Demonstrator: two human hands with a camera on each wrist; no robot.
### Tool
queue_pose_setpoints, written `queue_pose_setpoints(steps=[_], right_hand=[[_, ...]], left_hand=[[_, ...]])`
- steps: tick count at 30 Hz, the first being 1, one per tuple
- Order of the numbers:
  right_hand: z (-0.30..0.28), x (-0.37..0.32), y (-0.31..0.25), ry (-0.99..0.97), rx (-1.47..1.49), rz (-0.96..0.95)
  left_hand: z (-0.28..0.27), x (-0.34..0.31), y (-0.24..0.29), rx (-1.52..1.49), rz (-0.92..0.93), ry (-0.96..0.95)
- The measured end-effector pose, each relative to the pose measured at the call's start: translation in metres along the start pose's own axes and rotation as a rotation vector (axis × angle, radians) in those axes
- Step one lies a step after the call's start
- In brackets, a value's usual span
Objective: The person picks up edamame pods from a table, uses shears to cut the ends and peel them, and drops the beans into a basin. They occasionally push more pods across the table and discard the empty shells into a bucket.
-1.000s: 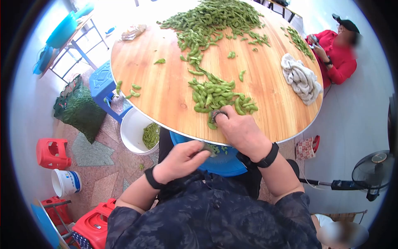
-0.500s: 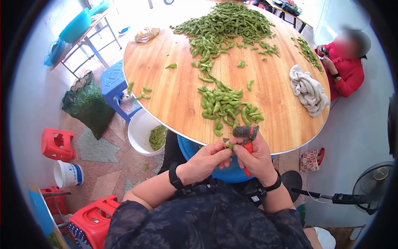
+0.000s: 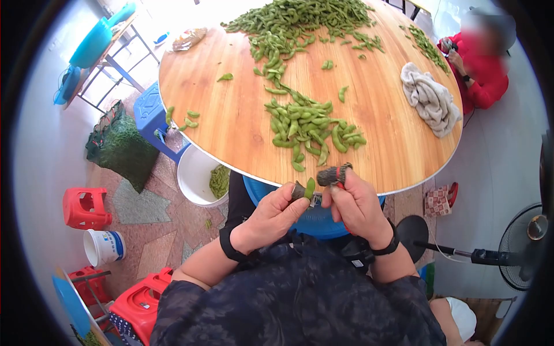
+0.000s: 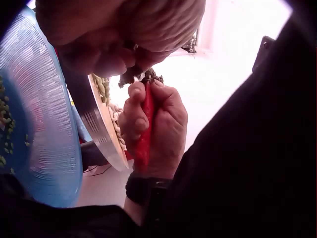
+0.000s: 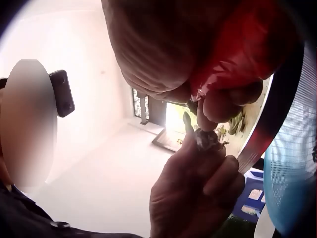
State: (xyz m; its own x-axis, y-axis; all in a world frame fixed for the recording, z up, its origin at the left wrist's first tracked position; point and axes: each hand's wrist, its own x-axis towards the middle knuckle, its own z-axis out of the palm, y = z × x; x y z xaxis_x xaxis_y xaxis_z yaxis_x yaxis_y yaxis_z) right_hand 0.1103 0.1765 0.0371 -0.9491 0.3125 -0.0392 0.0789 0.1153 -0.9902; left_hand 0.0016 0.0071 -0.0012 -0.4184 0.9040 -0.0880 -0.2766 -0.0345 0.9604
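Note:
My left hand (image 3: pixel 266 214) pinches a green soybean pod (image 3: pixel 310 187) between thumb and a forefinger covered by a dark wrap (image 3: pixel 298 191). The pod's tip points up. Just to its right, my right hand (image 3: pixel 360 210) holds a red-handled tool (image 4: pixel 145 129) against the palm; fingers hide its working end. A dark wrap (image 3: pixel 332 175) with a red band covers the right forefinger. Both hands are above a blue mesh basin (image 3: pixel 320 228) at the table's front edge. Loose shelled beans (image 4: pixel 6 119) lie in that basin in the left wrist view.
On the round wooden table (image 3: pixel 213 121), a small pod pile (image 3: pixel 300 124) lies nearest, with a big heap (image 3: pixel 306 23) behind. A crumpled towel (image 3: pixel 430 101) is at right. Left below stands a white bucket (image 3: pixel 193 184) with pods. A person in red (image 3: pixel 485 72) sits across.
A second ago my right hand was over the near pile; it came back beside the left. The hands met at a pod, then parted slightly, the pod now upright in my left.

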Motion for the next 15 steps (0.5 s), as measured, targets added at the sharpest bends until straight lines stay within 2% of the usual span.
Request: queue_pose_setpoints(steps=[2,5,9,11,12,14,15], right_hand=[[-0.001,-0.002,0.004,-0.151,0.045,0.114],[0.001,-0.006,0.002,-0.242,0.182,0.2],[0.003,-0.007,0.004,-0.257,0.17,0.213],[0.004,-0.007,0.006,-0.275,0.132,0.237],[0.005,-0.007,0.006,-0.273,0.134,0.241],[0.007,-0.009,0.004,-0.286,0.104,0.259],[0.007,-0.009,0.002,-0.285,0.106,0.263]], left_hand=[[-0.004,-0.004,-0.011,0.06,0.004,-0.014],[-0.008,-0.006,-0.02,0.11,0.0,-0.031],[-0.005,-0.007,-0.011,0.235,0.02,0.009],[-0.005,-0.007,-0.011,0.6,0.222,0.061],[-0.004,-0.006,-0.009,0.597,0.219,0.058],[-0.002,-0.003,-0.002,0.897,0.496,0.102],[-0.002,-0.003,0.002,0.895,0.492,0.101]])
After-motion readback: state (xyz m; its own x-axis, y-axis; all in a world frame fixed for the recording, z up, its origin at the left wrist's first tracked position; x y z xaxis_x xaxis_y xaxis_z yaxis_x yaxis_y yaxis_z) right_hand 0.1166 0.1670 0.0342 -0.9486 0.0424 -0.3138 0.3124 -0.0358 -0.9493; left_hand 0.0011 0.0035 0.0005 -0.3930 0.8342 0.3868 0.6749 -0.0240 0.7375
